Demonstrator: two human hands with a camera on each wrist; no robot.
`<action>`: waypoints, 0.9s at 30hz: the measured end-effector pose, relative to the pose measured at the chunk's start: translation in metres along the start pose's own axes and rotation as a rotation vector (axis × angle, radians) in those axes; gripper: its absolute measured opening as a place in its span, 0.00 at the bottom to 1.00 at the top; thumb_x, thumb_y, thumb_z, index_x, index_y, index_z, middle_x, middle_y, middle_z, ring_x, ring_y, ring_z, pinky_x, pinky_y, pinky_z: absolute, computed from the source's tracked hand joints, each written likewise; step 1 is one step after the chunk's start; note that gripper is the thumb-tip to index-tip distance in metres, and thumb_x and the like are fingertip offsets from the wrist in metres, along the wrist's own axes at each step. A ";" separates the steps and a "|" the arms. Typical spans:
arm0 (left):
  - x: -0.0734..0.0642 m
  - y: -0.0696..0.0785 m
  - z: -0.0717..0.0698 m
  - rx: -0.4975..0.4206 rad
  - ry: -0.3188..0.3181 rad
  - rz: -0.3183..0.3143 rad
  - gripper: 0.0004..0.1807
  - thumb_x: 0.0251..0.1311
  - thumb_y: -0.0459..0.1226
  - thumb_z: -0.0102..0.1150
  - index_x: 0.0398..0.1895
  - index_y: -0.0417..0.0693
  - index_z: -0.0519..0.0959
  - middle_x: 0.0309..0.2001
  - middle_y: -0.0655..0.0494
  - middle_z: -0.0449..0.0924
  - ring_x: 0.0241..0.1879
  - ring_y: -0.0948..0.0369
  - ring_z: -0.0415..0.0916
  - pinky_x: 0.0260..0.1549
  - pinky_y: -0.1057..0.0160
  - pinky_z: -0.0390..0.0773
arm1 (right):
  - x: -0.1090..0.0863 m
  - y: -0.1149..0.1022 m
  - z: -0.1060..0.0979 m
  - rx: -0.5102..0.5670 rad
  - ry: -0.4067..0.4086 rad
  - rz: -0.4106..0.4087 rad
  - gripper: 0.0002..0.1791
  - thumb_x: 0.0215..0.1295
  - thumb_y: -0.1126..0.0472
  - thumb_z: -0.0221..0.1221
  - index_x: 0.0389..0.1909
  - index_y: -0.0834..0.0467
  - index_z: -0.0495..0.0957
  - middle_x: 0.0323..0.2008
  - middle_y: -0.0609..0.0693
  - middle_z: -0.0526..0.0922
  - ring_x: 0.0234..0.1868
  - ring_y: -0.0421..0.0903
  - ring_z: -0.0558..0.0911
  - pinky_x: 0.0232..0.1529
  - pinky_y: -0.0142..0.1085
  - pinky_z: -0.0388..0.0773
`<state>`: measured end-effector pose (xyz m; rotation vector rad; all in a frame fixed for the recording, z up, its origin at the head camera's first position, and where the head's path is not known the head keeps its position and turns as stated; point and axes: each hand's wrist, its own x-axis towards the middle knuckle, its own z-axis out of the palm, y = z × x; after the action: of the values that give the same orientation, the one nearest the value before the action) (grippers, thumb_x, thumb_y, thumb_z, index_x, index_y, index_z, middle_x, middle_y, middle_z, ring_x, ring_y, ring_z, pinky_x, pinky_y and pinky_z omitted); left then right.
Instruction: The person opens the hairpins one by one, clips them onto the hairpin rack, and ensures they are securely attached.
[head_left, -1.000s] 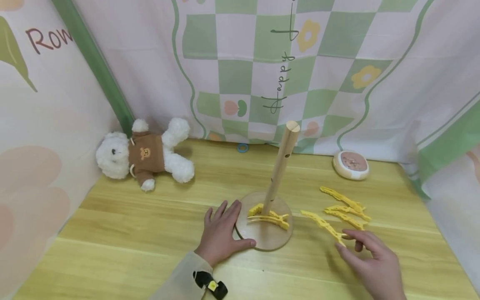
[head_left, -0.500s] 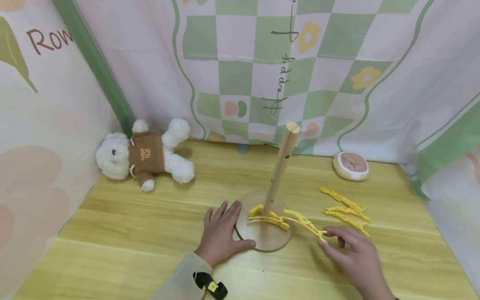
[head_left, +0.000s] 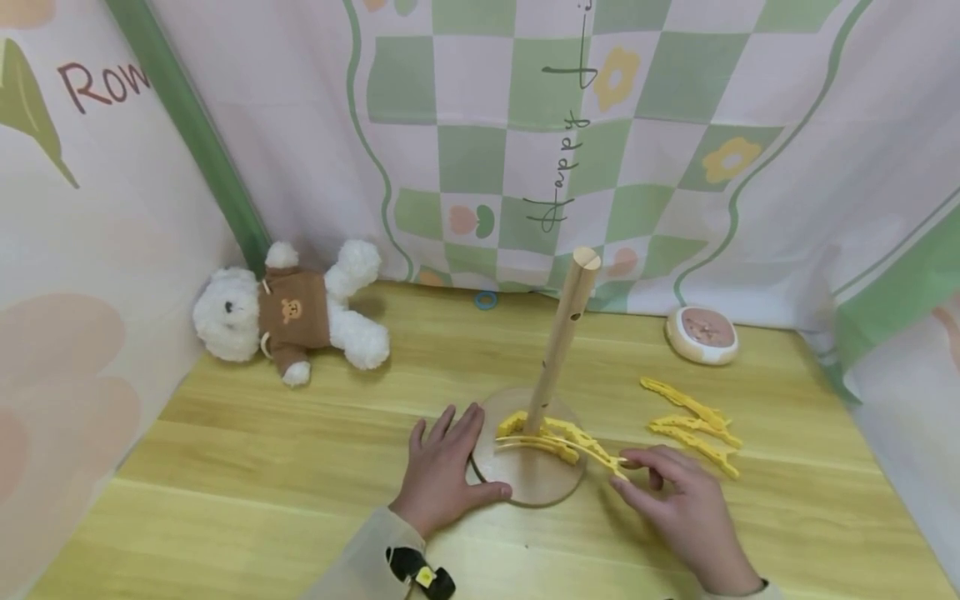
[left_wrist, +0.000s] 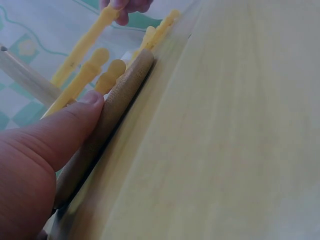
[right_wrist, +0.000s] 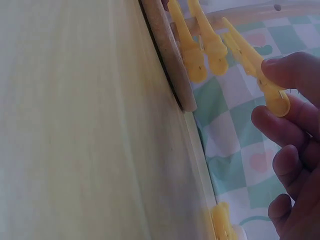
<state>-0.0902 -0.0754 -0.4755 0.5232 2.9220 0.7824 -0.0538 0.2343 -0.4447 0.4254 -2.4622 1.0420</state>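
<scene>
In the head view, a wooden post [head_left: 562, 342] stands on a round wooden base [head_left: 534, 493]. My left hand [head_left: 444, 477] rests on the base's left rim, fingers spread and thumb along the near edge. Yellow hair clips [head_left: 564, 452] sit around the post's foot; two rounded ends show in the right wrist view, but I cannot tell if they belong to one clip or two. My right hand [head_left: 684, 510] pinches another yellow hair clip [right_wrist: 272, 92] by its handle end, between thumb and fingers. Its jaws are spread and their tips reach the post's foot.
Several yellow hair clips [head_left: 693, 425] lie on the table to the right. Behind them is a white-and-pink rounded device [head_left: 703, 335]. A plush dog [head_left: 292, 310] in a brown top lies at the back left. A blue ring [head_left: 486, 300] lies by the curtain [head_left: 472, 158].
My right hand has carried the pinched hair clip leftward, from beside the loose clips to the post's foot, and the jaws have spread. The left hand stays on the base.
</scene>
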 end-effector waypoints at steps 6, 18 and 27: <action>-0.001 -0.001 0.001 0.001 -0.008 -0.002 0.63 0.46 0.74 0.60 0.80 0.51 0.53 0.79 0.58 0.51 0.78 0.47 0.45 0.70 0.33 0.37 | 0.002 0.000 0.005 -0.010 -0.003 -0.016 0.21 0.40 0.69 0.79 0.38 0.54 0.87 0.30 0.43 0.84 0.26 0.38 0.73 0.28 0.24 0.68; 0.000 -0.001 -0.003 -0.015 -0.015 0.008 0.62 0.47 0.73 0.61 0.80 0.50 0.54 0.79 0.57 0.52 0.78 0.46 0.45 0.70 0.33 0.38 | 0.008 0.000 0.012 -0.008 -0.017 0.004 0.20 0.42 0.68 0.79 0.38 0.52 0.87 0.29 0.42 0.84 0.25 0.38 0.73 0.27 0.24 0.67; -0.001 -0.001 -0.002 -0.015 -0.020 -0.001 0.62 0.47 0.74 0.60 0.80 0.51 0.53 0.79 0.58 0.52 0.78 0.47 0.45 0.70 0.33 0.37 | 0.011 -0.004 0.018 0.007 -0.027 0.014 0.19 0.43 0.68 0.78 0.37 0.51 0.87 0.27 0.41 0.82 0.24 0.38 0.71 0.26 0.25 0.65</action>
<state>-0.0900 -0.0774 -0.4745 0.5254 2.8960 0.7936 -0.0666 0.2167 -0.4480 0.4283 -2.4888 1.0577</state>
